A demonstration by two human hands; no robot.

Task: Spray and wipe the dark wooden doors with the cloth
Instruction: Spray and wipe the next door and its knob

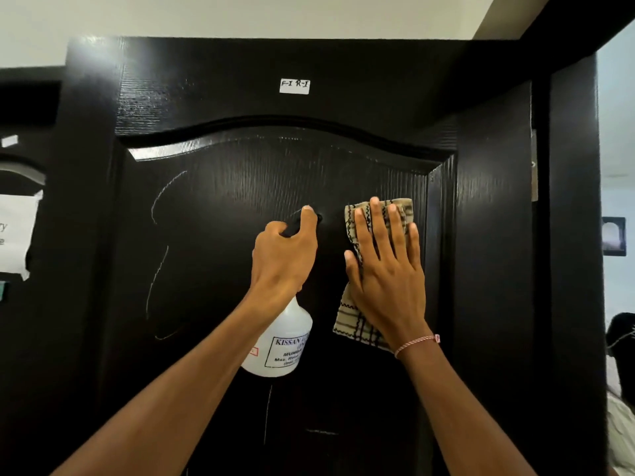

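Cloth (347,320) flat on dark door (220,242), spray bottle (285,341) just left, label (294,86) above

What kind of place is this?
Probably indoors in a building with numbered rooms, maybe a hostel or office. The dark wooden door carries a small white label like a room code, and a paper notice is taped at left.

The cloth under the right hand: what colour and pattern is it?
Beige cloth with dark crossing stripes and wavy lines, seen best in the head view.
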